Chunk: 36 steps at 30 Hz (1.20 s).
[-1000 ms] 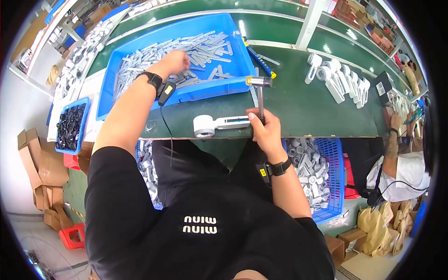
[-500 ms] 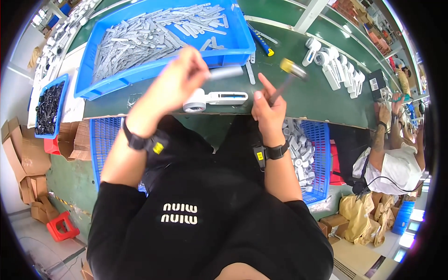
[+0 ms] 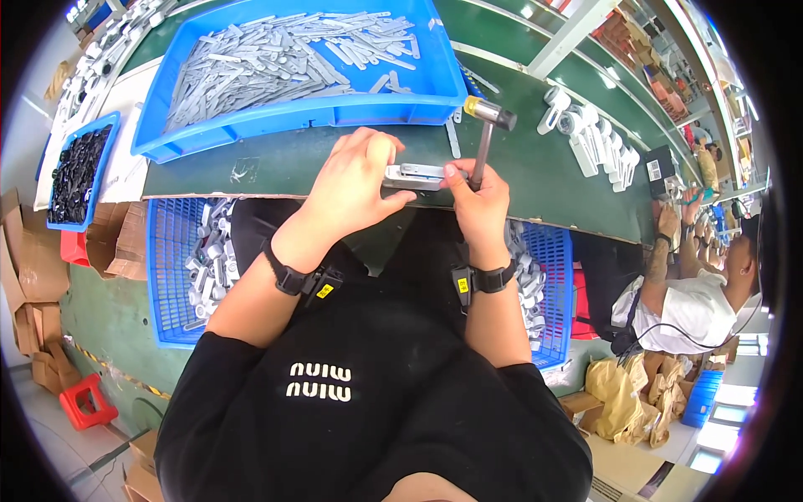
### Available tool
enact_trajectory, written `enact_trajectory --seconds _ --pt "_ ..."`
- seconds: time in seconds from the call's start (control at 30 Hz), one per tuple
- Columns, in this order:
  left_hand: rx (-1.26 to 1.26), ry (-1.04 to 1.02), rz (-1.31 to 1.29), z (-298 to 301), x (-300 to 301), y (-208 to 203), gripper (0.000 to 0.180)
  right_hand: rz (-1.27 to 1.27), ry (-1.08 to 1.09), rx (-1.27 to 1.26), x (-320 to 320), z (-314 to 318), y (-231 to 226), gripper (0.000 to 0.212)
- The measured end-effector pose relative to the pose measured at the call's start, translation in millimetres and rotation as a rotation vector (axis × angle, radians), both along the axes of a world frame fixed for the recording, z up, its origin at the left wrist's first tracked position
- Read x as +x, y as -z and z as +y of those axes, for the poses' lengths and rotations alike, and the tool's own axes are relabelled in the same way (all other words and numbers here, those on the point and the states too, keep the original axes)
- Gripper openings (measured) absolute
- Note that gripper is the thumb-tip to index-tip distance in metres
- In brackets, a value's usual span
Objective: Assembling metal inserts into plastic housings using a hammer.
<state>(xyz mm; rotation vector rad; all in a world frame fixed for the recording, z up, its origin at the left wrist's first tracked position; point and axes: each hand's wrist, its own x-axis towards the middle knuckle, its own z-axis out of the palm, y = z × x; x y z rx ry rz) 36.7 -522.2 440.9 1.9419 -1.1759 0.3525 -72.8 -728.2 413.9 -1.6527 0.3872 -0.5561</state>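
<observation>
On the table's front edge lies a white housing (image 3: 401, 182) with a long handle, shaped like a small handheld fan. My left hand (image 3: 353, 174) is curled over its round head, which is hidden now. A light grey strip (image 3: 416, 170) lies along the slotted handle, between my two hands. My right hand (image 3: 481, 205) grips a small hammer (image 3: 483, 155) by its shaft, its yellow and dark head raised above the table. The right thumb and a fingertip touch the handle's end. Beyond my hands stands a blue tray (image 3: 335, 111) full of similar grey strips.
Several white fan-shaped housings (image 3: 590, 138) stand in a row at the right. A small blue tray (image 3: 104, 171) of black parts is at the left. Blue baskets (image 3: 174, 276) with white parts flank my legs. A co-worker (image 3: 690, 293) sits at the right.
My left hand has brought the grey strip down from near the tray onto the housing's handle and now covers its round head. My right hand has moved in to the handle's end, still holding the hammer.
</observation>
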Motion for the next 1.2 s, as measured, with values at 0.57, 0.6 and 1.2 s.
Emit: enact_trajectory --seconds 0.57,0.6,1.2 --pt "0.0 0.033 0.025 -2.1 12.2 29.8 0.024 0.16 -0.04 -0.288 12.7 0.7 -6.0 0.014" --pt "0.005 0.035 0.028 -1.7 12.2 30.8 0.024 0.163 -0.038 -0.283 12.5 2.9 -5.6 0.014" --pt "0.067 -0.002 -0.041 -2.2 9.6 28.0 0.025 0.308 0.061 -0.44 9.2 3.7 -5.7 0.033"
